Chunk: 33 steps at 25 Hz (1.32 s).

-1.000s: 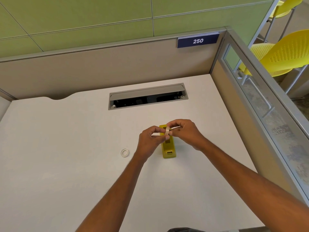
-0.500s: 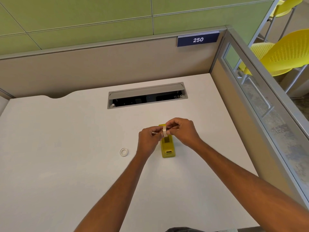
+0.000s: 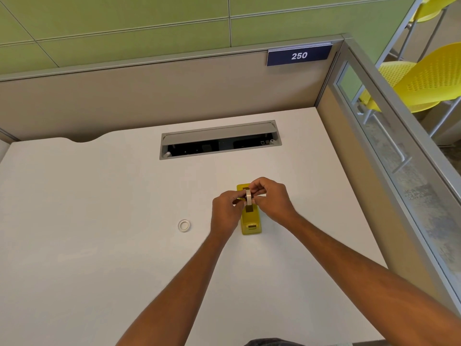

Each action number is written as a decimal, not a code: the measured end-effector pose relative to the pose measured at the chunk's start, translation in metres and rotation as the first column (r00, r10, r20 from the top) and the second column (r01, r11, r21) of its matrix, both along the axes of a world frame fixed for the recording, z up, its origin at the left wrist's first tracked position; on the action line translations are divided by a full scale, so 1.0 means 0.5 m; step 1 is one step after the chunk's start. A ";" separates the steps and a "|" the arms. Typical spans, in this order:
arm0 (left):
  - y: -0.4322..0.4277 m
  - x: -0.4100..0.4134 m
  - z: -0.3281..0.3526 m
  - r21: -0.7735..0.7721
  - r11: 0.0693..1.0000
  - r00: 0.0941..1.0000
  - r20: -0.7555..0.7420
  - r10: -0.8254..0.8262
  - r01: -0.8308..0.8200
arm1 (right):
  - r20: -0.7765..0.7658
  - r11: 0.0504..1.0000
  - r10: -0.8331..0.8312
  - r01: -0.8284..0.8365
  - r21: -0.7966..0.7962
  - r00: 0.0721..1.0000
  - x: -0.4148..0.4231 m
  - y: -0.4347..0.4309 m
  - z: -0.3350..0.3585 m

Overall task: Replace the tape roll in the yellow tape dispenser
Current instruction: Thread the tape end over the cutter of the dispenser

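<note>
Head cam | both hands, L (image 3: 225,211) & R (image 3: 272,199), pinch tape roll (image 3: 248,198) upright btwn fingertips | roll lower than 1 s ago, just over yellow dispenser (image 3: 250,221) slot (seating imminent) | old core (image 3: 184,225) left of L hand

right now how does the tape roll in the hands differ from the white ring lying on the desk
The tape roll stands on edge, pinched between the left hand and right hand above the yellow dispenser; the white ring lies flat and untouched on the desk, to the left. The roll looks tan and thicker; the ring looks thin and white. Both are round with open centres.
</note>
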<state>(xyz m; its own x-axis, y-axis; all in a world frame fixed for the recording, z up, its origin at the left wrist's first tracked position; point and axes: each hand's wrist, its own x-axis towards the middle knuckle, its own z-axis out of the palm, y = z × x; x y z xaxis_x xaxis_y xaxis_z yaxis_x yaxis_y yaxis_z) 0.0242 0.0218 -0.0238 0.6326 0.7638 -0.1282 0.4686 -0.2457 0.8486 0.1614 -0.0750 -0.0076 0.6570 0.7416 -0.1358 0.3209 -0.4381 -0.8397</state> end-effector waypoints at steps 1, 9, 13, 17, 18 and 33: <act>-0.001 0.002 -0.003 0.029 1.000 1.000 -0.019 -0.009 0.010 | 0.002 1.000 -0.004 0.004 -0.003 1.000 -0.002 0.001 -0.003; 0.014 0.006 -0.013 0.185 0.979 0.989 -0.136 -0.060 0.085 | 0.088 0.997 -0.040 0.046 -0.060 0.995 -0.014 0.015 -0.019; 0.017 0.005 -0.016 0.178 0.980 0.986 -0.154 -0.065 0.092 | 0.102 0.996 -0.026 0.034 -0.079 0.994 -0.012 0.021 -0.019; 0.015 0.012 -0.016 0.176 0.979 0.975 -0.211 -0.069 0.107 | 0.125 0.995 -0.028 0.040 -0.093 0.992 -0.016 0.018 -0.023; 0.014 0.015 -0.015 0.177 0.977 0.970 -0.233 -0.072 0.115 | 0.120 0.995 -0.031 0.042 -0.093 0.992 -0.017 0.017 -0.024; 0.036 0.028 0.001 0.177 0.965 0.943 -0.307 -0.131 0.192 | 0.133 0.968 -0.146 0.170 -0.185 0.980 -0.033 0.016 -0.031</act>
